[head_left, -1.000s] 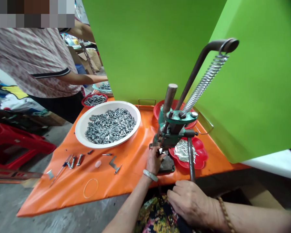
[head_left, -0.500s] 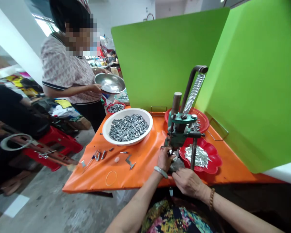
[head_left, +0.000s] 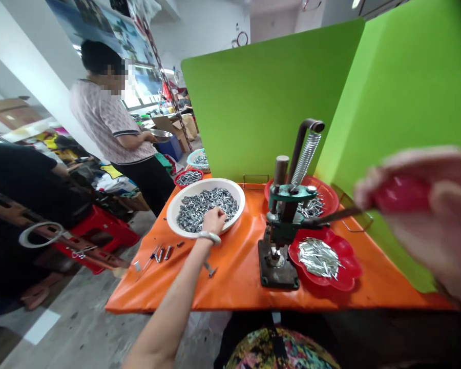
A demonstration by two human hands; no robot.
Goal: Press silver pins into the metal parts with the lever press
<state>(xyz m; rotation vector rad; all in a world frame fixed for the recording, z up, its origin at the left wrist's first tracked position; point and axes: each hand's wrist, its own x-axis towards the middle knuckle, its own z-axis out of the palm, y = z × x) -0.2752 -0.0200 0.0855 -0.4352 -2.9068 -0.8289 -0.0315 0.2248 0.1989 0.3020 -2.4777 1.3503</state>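
Observation:
My left hand (head_left: 214, 220) reaches into the white basin (head_left: 171, 218), its fingers closed among the small grey metal parts (head_left: 194, 207); whatever they pinch is hidden. At the right, my right hand (head_left: 418, 200), blurred by motion, is wrapped round the red knob of the press lever (head_left: 341, 212). That lever runs into the green hand press (head_left: 284, 205), which stands on the table with a spring at its top. A small bright metal piece (head_left: 275, 253) sits at the press's base. The red flower-shaped bowl (head_left: 351, 271) beside it holds slim silver pins (head_left: 318, 257).
Green panels (head_left: 261, 102) stand behind and right of the orange table (head_left: 238, 277). Behind the press is a red basket (head_left: 332, 197) of metal parts. Several loose pieces and a small tool (head_left: 210, 270) lie at left. Another person (head_left: 107, 118) stands beyond, holding a metal bowl (head_left: 159, 135).
My left hand has gone from the press to the white basin. My right hand has moved up and right onto the lever knob. The standing person has moved farther away with the bowl.

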